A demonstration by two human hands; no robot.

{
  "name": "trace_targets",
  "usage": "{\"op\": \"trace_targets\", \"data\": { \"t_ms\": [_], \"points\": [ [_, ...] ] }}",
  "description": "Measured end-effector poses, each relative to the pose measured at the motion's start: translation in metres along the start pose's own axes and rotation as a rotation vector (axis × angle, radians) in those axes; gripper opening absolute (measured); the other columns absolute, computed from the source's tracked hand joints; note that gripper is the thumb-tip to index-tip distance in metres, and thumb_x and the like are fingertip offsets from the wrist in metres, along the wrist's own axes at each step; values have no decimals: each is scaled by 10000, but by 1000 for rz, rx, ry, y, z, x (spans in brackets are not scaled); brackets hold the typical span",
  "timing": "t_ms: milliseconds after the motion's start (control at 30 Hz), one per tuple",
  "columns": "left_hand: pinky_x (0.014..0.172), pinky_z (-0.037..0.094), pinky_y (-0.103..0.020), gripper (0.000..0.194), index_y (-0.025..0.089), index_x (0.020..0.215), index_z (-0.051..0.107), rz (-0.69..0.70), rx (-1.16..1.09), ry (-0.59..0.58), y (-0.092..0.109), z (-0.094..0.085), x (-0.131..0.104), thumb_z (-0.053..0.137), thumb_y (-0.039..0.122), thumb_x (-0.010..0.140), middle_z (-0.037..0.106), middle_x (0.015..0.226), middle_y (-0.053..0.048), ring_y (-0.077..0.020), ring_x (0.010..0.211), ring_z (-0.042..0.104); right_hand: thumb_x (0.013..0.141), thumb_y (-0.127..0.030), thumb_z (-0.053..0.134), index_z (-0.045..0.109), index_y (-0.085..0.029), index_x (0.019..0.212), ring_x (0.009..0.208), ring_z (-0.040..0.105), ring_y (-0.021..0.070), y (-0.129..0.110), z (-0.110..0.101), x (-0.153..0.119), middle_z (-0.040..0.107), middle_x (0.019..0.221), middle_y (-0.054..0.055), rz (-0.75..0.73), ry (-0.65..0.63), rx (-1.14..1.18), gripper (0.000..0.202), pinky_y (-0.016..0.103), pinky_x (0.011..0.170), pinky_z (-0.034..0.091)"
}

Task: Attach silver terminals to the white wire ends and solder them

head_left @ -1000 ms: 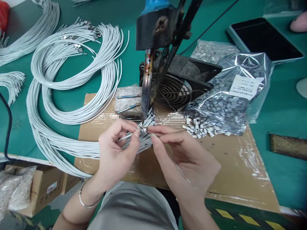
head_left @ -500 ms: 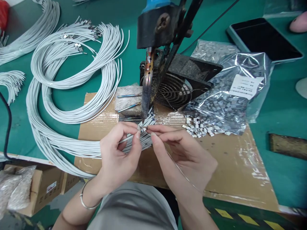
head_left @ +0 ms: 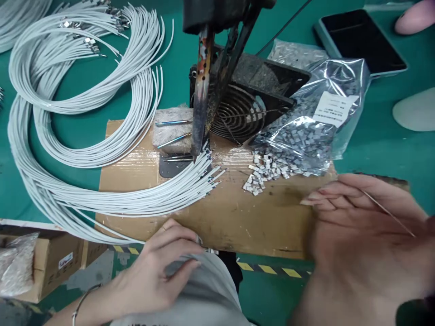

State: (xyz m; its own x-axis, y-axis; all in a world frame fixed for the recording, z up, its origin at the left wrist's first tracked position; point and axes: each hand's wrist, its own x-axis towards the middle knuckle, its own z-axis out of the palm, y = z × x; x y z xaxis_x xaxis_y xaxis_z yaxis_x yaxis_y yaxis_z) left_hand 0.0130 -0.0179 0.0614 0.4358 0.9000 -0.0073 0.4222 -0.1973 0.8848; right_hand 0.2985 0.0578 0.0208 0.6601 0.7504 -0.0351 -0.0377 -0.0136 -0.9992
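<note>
My left hand (head_left: 173, 262) is low at the front edge of the cardboard (head_left: 238, 222), over my lap. Its fingers are bent, with a gap between thumb and forefinger and nothing visible between them. Small metal pieces (head_left: 212, 251) show just beyond its fingertips. My right hand (head_left: 367, 226), partly blurred, is palm up at the right with its fingers loosely curled. A thin solder wire (head_left: 387, 212) comes out between these fingers and crosses the palm. White wires (head_left: 163, 197) lie in a bundle on the cardboard, their ends beneath the soldering iron's tip (head_left: 199, 131).
Loose metal terminals (head_left: 261, 174) lie beside a clear bag of terminals (head_left: 309, 131). A black fan (head_left: 238, 113) stands behind the iron. Coiled white wires (head_left: 91, 104) spread across the left. A phone (head_left: 363, 40) is at the back right. Cardboard boxes (head_left: 57, 262) stand below left.
Both hands have left the soldering iron tip, where they were together. My left hand moved down toward my lap, its pinch opened; my right hand swung right with the solder wire. The view shifted.
</note>
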Motion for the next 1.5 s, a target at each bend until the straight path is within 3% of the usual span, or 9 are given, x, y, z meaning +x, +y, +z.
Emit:
{"op": "trace_targets", "data": {
  "t_ms": [100, 200, 433, 600, 733, 900, 1067, 1200, 1500],
  "points": [
    [882, 629, -262, 377, 191, 1277, 702, 52, 244, 221, -12, 2, -6, 657, -19, 968, 749, 1100, -80, -178, 969, 758, 979, -702, 539, 794, -227, 670, 502, 637, 239, 5, -7, -1, 705, 619, 90, -2, 15, -92, 621, 413, 526, 503],
    [850, 621, -279, 392, 223, 1304, 679, 44, 574, 359, -22, 4, -7, 685, 5, 978, 752, 1091, -76, -191, 921, 767, 982, -592, 710, 823, -208, 704, 588, 702, 235, 2, -6, -11, 777, 744, 126, -25, -80, -112, 487, 420, 607, 568],
    [754, 578, -310, 184, 207, 1108, 651, 103, 803, 326, -25, -6, 7, 672, 56, 1004, 691, 978, -57, -205, 823, 718, 933, -364, 794, 851, -232, 855, 673, 692, 204, 0, -5, -22, 789, 771, 37, -213, -221, -416, 164, 353, 640, 566],
    [918, 587, -307, 242, 214, 1134, 584, 51, 528, 175, -7, -25, 4, 545, 2, 1025, 669, 1083, -76, -213, 1049, 719, 916, -315, 786, 855, -250, 919, 617, 603, 152, 2, 1, -19, 758, 792, 14, -254, -344, -546, 95, 302, 563, 504],
    [737, 572, -217, 261, 268, 1207, 575, -89, 231, -50, 5, -37, 1, 543, 60, 1053, 735, 1006, -4, -143, 843, 739, 902, -300, 773, 842, -237, 924, 643, 611, 149, 4, 10, -16, 719, 787, 5, -290, -384, -595, 95, 304, 605, 517],
    [595, 463, -256, 122, 242, 1080, 669, -268, -31, -258, 5, -28, 21, 550, 233, 1107, 715, 820, -3, -158, 683, 646, 904, -258, 757, 831, -253, 914, 663, 618, 156, 4, 12, -15, 718, 831, 7, -323, -422, -613, 74, 310, 611, 526],
    [530, 371, -225, 224, 192, 973, 672, -449, -401, -65, -4, -15, 40, 612, 371, 1094, 638, 730, 1, -127, 608, 538, 952, -291, 778, 803, -250, 951, 682, 657, 157, 3, 2, -28, 770, 959, 27, -302, -331, -561, 48, 317, 630, 557],
    [472, 299, -217, 276, 183, 968, 711, -485, -550, 14, -10, -13, 44, 702, 447, 1045, 650, 736, -5, -89, 518, 416, 929, -288, 836, 802, -242, 1004, 659, 692, 170, -2, 6, -50, 771, 834, 11, -204, -204, -389, 94, 305, 614, 587],
    [430, 195, -228, 308, 183, 929, 750, -526, -614, 64, -6, -18, 44, 725, 473, 1029, 653, 730, -9, -70, 484, 308, 970, -193, 767, 860, -266, 928, 610, 650, 119, -18, 42, -89, 745, 754, -11, 36, -679, -91, 126, 219, 509, 496]
  ]
}}
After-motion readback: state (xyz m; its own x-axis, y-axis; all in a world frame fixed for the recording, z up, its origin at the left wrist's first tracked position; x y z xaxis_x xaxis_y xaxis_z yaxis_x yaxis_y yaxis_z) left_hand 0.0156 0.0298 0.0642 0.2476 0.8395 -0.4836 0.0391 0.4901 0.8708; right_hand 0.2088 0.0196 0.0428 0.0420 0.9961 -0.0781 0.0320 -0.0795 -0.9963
